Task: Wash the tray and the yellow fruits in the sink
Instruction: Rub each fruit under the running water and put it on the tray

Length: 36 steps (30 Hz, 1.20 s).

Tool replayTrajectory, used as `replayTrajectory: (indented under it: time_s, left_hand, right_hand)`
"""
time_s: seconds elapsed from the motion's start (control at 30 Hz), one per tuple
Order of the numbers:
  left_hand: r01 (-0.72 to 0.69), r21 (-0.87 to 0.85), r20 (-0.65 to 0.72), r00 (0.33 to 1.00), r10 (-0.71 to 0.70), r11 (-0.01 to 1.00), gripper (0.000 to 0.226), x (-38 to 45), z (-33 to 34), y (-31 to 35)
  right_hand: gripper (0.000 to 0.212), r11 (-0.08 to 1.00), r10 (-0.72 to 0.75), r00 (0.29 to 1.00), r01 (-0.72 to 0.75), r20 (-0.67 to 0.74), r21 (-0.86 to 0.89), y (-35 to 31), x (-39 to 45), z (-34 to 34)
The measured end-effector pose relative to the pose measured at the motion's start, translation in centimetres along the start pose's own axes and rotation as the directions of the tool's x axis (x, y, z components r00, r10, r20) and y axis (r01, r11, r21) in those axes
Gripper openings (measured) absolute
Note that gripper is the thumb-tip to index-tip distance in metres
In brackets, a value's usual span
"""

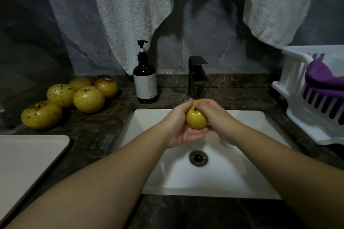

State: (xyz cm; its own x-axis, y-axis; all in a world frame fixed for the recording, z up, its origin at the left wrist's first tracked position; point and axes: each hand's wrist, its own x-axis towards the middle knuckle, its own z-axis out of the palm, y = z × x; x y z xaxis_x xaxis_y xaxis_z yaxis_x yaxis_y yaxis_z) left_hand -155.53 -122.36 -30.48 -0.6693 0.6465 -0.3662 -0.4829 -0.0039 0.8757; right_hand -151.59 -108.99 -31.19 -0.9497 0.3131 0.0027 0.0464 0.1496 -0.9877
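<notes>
Dark marbled stone countertop (104, 135) around a white rectangular sink (232, 176) with a round metal drain (198, 157); grey slate-like wall behind, two pale towels (130, 15) hanging down over it; black square faucet (197, 76) at the sink's back edge, amber pump bottle with a white label (145, 80) just left of it.

Over the basin, held below the faucet: a smooth round yellow fruit (196, 119), stem dimple up; left hand (183, 126) cupped beneath it, fingers curled up round its left side; right hand (216, 117) wrapped over its right side and top, fingers bent against the skin; both hands gripping the one fruit.

Left on the counter: five speckled yellow fruits (89, 99) clustered, touching one another; nearer, at the lower left edge, a flat pale rectangular tray (28, 163).

Right: white plastic dish rack (297, 87) holding a purple item (322, 78).
</notes>
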Motion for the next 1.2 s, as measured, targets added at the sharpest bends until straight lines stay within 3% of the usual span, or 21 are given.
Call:
replayTrajectory:
  time_s: [0.13,0.33,0.43,0.6,0.7,0.77,0.87,1.0,1.07,1.2]
  left_hand:
    - [-0.032,-0.091,-0.017,0.999,0.030,0.995,0.058,0.0,0.3,0.0]
    - [-0.024,-0.068,0.000,1.000,0.024,0.997,0.055,0.1,0.3,-0.1]
    - [-0.035,-0.045,-0.007,0.999,0.035,0.998,0.056,0.1,0.2,0.0]
    - [-0.013,-0.047,-0.050,0.999,0.010,0.999,0.060,0.1,-0.3,0.2]
    - [-0.020,-0.074,-0.046,0.999,0.016,0.997,0.058,0.0,-0.2,0.3]
    - [-0.034,-0.064,-0.036,0.999,0.032,0.997,0.058,-0.1,0.1,0.3]
    - [-0.029,-0.066,-0.036,0.999,0.026,0.997,0.059,-0.3,0.4,0.2]
    - [-0.001,-0.081,-0.037,0.999,-0.002,0.997,0.060,-0.1,0.2,0.1]
    - [0.011,-0.097,-0.028,1.000,-0.013,0.995,0.058,0.1,0.4,0.0]
    - [0.001,-0.116,-0.018,1.000,-0.003,0.993,0.058,0.4,0.6,-0.1]
  right_hand:
    - [0.040,0.998,0.016,0.999,-0.019,0.043,0.066,0.1,0.0,0.0]
    - [0.041,0.960,0.058,0.986,-0.098,0.156,0.261,0.1,-0.3,-0.6]
    - [0.037,0.987,0.033,0.994,-0.049,0.103,0.151,-0.3,-0.6,-0.1]
    - [0.067,0.999,0.003,0.982,-0.011,0.190,0.040,0.2,-0.7,-0.7]
    - [0.045,0.988,0.036,0.979,-0.064,0.202,0.139,-0.4,-0.7,-0.9]
    - [0.034,0.995,0.016,0.990,-0.029,0.137,0.095,-0.5,-0.6,-0.4]
    - [0.038,1.000,-0.010,0.998,0.009,0.064,0.020,-0.4,-0.4,0.2]
    - [0.045,1.000,0.004,0.984,-0.005,0.176,0.002,-0.2,-0.5,-0.7]
    - [0.039,1.000,0.001,0.989,0.002,0.148,-0.019,-0.2,-0.5,-0.7]
    - [0.052,0.941,-0.141,0.990,0.141,0.023,-0.307,-0.1,-0.3,0.0]
